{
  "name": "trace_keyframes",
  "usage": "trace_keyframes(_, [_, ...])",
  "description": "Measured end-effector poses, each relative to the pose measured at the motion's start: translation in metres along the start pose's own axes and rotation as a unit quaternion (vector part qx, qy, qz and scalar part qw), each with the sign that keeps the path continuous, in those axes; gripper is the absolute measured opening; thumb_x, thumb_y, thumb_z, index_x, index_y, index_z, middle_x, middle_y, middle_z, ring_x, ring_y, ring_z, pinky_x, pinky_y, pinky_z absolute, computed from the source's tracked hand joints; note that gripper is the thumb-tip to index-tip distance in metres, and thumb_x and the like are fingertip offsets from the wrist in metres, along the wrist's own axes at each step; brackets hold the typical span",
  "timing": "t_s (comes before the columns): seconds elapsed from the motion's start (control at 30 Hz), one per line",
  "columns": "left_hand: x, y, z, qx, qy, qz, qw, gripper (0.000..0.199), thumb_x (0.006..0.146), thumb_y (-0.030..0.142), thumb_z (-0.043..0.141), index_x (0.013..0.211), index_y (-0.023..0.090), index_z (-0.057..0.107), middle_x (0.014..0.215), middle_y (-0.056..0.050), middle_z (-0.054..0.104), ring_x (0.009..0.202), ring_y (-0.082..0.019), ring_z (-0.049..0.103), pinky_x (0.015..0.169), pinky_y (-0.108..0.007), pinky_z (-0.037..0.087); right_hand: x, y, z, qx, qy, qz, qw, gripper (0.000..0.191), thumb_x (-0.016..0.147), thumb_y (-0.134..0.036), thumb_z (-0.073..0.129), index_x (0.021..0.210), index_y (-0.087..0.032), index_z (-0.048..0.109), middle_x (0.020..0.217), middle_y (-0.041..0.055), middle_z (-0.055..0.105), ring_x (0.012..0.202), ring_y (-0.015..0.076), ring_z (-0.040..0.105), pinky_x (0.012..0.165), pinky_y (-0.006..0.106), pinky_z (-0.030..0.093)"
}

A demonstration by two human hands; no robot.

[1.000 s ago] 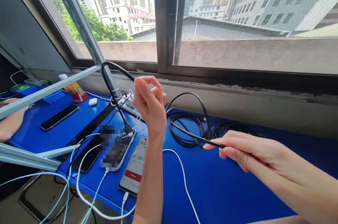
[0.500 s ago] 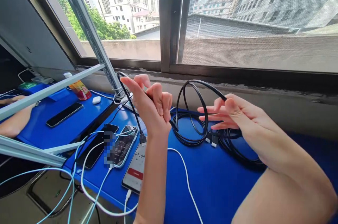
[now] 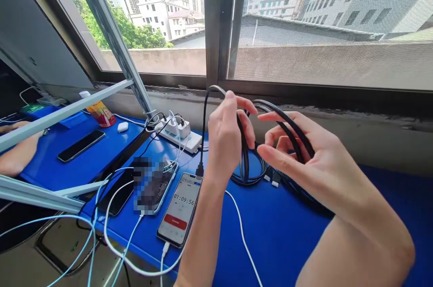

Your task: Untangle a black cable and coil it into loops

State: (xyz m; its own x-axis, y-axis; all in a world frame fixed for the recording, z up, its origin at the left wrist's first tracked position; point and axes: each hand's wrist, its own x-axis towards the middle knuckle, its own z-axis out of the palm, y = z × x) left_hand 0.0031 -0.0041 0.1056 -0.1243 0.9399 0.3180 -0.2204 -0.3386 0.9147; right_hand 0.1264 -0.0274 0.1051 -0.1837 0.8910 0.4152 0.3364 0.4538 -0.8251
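A black cable [image 3: 297, 128] runs in loops between my two hands above the blue table. My left hand [image 3: 227, 138] is closed around its strands, and one end hangs down on the left with a black plug [image 3: 200, 170] just over a phone's top edge. Loops of the same cable pass through the curve of my right hand [image 3: 304, 145], between thumb and fingers; the thumb and index finger stretch toward the left hand. Behind and below lies another coiled black cable [image 3: 248, 182], partly hidden by the hands. Two plugs with pale metal ends [image 3: 271, 180] rest beside it.
A phone showing a timer [image 3: 178, 208] lies left of my forearm, near other phones and white charging cables. A white power strip [image 3: 189, 139] stands behind them. Metal frame bars [image 3: 115, 30] cross the left side. Another person's arm [image 3: 16, 156] rests at far left.
My left hand has turned and moved right, nearer my right hand. The hanging plug has shifted right. More cable loops now lie in my right hand, and the power strip is uncovered.
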Motion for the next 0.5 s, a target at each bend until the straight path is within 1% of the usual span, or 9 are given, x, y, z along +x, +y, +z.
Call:
trace_keyframes(0.1, [0.0, -0.003, 0.0, 0.087, -0.049, -0.003, 0.995, 0.043, 0.094, 0.042, 0.036, 0.065, 0.018, 0.057, 0.041, 0.005, 0.044, 0.038, -0.007, 0.044, 0.044, -0.02, 0.035, -0.002, 0.0, -0.002, -0.05, -0.032, -0.011, 0.998, 0.041, 0.072, -0.047, 0.069, 0.1, -0.018, 0.062, 0.074, 0.0005, 0.056, 0.048, 0.0081, 0.042, 0.038, 0.016, 0.036])
trace_keyframes(0.2, [0.001, -0.005, -0.002, 0.131, -0.071, -0.002, 0.989, 0.045, 0.094, 0.039, 0.037, 0.059, 0.018, 0.055, 0.04, 0.005, 0.044, 0.041, -0.007, 0.046, 0.048, -0.02, 0.036, -0.003, 0.004, -0.004, -0.091, -0.026, -0.023, 0.995, 0.035, 0.077, -0.045, 0.063, 0.1, -0.019, 0.064, 0.072, 0.0008, 0.057, 0.048, 0.0087, 0.042, 0.038, 0.017, 0.036])
trace_keyframes(0.3, [0.001, -0.007, -0.003, 0.174, -0.081, 0.011, 0.981, 0.049, 0.092, 0.044, 0.04, 0.051, 0.018, 0.051, 0.039, 0.004, 0.045, 0.044, -0.008, 0.047, 0.05, -0.02, 0.037, -0.004, 0.007, -0.008, -0.107, 0.02, -0.037, 0.993, 0.033, 0.082, -0.04, 0.055, 0.108, -0.021, 0.064, 0.075, 0.0012, 0.06, 0.05, 0.0102, 0.049, 0.039, 0.017, 0.037])
trace_keyframes(0.37, [0.001, -0.008, -0.003, 0.199, -0.095, 0.024, 0.975, 0.053, 0.092, 0.046, 0.041, 0.047, 0.019, 0.049, 0.039, 0.003, 0.047, 0.045, -0.008, 0.046, 0.051, -0.021, 0.037, -0.005, 0.005, -0.01, -0.114, 0.051, -0.044, 0.991, 0.033, 0.083, -0.037, 0.055, 0.112, -0.023, 0.064, 0.075, 0.0012, 0.06, 0.053, 0.0118, 0.053, 0.039, 0.017, 0.038])
trace_keyframes(0.43, [-0.001, -0.008, -0.002, 0.209, -0.109, 0.041, 0.971, 0.054, 0.092, 0.046, 0.04, 0.046, 0.019, 0.049, 0.039, 0.003, 0.046, 0.044, -0.007, 0.046, 0.051, -0.021, 0.036, -0.008, 0.001, -0.012, -0.119, 0.079, -0.051, 0.988, 0.032, 0.083, -0.036, 0.057, 0.112, -0.025, 0.065, 0.073, 0.0009, 0.06, 0.056, 0.0139, 0.057, 0.04, 0.018, 0.04])
trace_keyframes(0.5, [-0.004, -0.005, 0.0, 0.21, -0.109, 0.069, 0.969, 0.052, 0.092, 0.044, 0.041, 0.047, 0.019, 0.048, 0.039, 0.004, 0.044, 0.043, -0.007, 0.044, 0.05, -0.022, 0.036, -0.011, -0.004, -0.013, -0.125, 0.114, -0.05, 0.984, 0.029, 0.084, -0.036, 0.056, 0.11, -0.027, 0.066, 0.069, 0.0007, 0.059, 0.057, 0.0152, 0.057, 0.042, 0.02, 0.043])
